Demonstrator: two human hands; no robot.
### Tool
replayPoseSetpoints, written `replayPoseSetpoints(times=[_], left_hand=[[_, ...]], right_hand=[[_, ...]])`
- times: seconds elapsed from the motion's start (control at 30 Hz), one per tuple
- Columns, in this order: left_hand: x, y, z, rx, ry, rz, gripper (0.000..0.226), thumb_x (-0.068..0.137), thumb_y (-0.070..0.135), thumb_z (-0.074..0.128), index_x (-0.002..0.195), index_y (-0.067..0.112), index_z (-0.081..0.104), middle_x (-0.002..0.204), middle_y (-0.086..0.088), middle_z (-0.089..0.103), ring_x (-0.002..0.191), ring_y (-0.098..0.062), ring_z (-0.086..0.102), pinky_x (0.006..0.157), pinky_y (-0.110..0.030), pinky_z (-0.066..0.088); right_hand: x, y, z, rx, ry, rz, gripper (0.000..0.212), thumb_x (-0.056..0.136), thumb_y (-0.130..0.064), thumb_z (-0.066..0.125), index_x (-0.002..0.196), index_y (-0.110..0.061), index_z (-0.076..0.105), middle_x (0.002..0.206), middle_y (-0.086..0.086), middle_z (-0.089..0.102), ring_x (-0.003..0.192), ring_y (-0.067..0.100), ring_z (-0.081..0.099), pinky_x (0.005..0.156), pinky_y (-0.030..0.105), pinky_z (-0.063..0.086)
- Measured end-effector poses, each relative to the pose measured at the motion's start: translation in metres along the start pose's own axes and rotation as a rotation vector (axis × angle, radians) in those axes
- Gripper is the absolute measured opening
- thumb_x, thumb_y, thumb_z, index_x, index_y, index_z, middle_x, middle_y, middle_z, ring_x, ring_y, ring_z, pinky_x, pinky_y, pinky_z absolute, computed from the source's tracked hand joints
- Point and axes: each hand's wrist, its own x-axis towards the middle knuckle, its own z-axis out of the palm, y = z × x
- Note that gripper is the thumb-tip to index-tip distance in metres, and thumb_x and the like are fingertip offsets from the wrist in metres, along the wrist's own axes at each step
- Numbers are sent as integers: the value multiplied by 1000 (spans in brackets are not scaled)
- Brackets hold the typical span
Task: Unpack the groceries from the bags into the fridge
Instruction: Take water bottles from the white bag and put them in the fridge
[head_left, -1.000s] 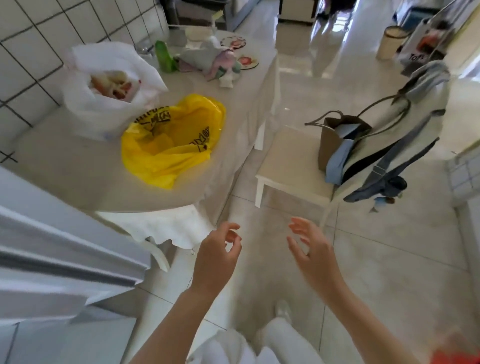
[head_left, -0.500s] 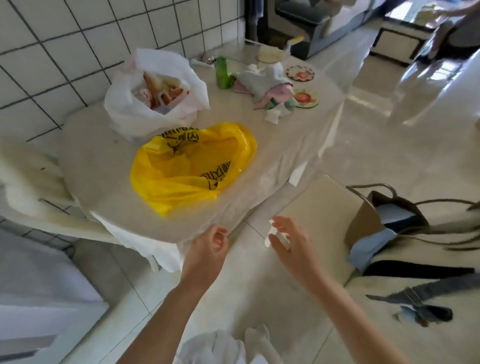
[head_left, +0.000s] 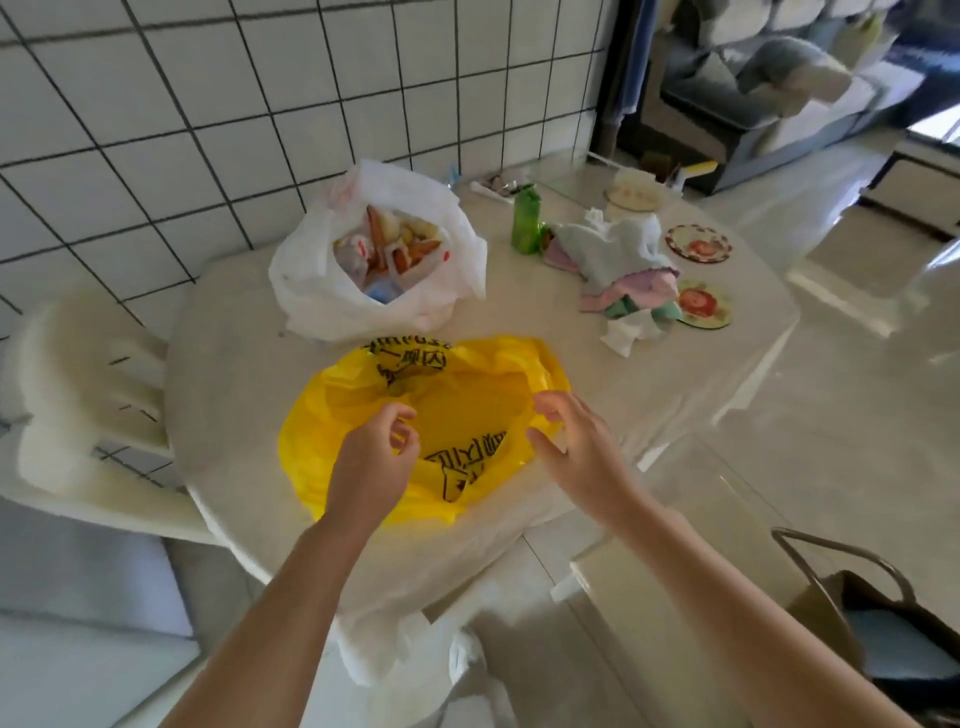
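Head view: white round table (head_left: 249, 332) against tiled wall (head_left: 208, 104)

near part of the yellow bag (head_left: 467, 410) hidden behind the left hand (head_left: 371, 465); contents unseen. packets inside the white bag (head_left: 379, 260) too blurred to name. brown bag (head_left: 878, 629) cut off by the right edge. print on the yellow plastic folded, unreadable.

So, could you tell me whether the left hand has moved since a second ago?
Yes. The left hand has gone forward from beyond the table edge to over the yellow bag.
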Motion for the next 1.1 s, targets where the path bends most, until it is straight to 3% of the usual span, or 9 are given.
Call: replayPoseSetpoints(times=[0.23, 0.5, 0.6, 0.83, 1.1], left_hand=[[91, -10, -2, 30, 24, -16, 20, 87, 10, 62, 106, 17, 64, 88, 5, 66, 80, -12, 62, 70, -26, 50], [189, -18, -10, 117, -16, -32, 24, 88, 10, 56, 111, 11, 62, 103, -3, 64, 92, -14, 58, 79, -26, 46], [226, -20, -8, 160, -45, -59, 25, 88, 10, 54, 112, 10, 60, 107, -6, 61, 97, -19, 57, 82, -32, 47], [313, -40, 6, 390, -112, -112, 23, 92, 13, 48, 113, 13, 57, 113, -7, 59, 106, -25, 54, 83, -33, 45], [388, -75, 26, 597, -211, -214, 35, 91, 13, 55, 125, 12, 53, 127, -10, 55, 117, -28, 51, 85, -40, 49]], right_hand=[[105, -3, 4, -31, -8, -58, 32, 89, -23, 63, 119, -16, 57, 117, -1, 61, 104, 18, 59, 88, 33, 48], [220, 0, 15, -65, -118, -92, 35, 90, -27, 62, 123, -19, 53, 120, -2, 59, 106, 17, 57, 88, 32, 45], [268, 6, 22, -88, -173, -128, 37, 91, -28, 60, 125, -18, 51, 122, -2, 58, 109, 16, 56, 88, 28, 43], [381, 16, 46, -113, -308, -218, 39, 92, -28, 59, 127, -15, 51, 122, 1, 57, 110, 18, 55, 90, 28, 44], [463, 23, 100, -161, -512, -319, 32, 93, -25, 58, 122, -13, 52, 123, 3, 57, 112, 21, 55, 90, 23, 42]])
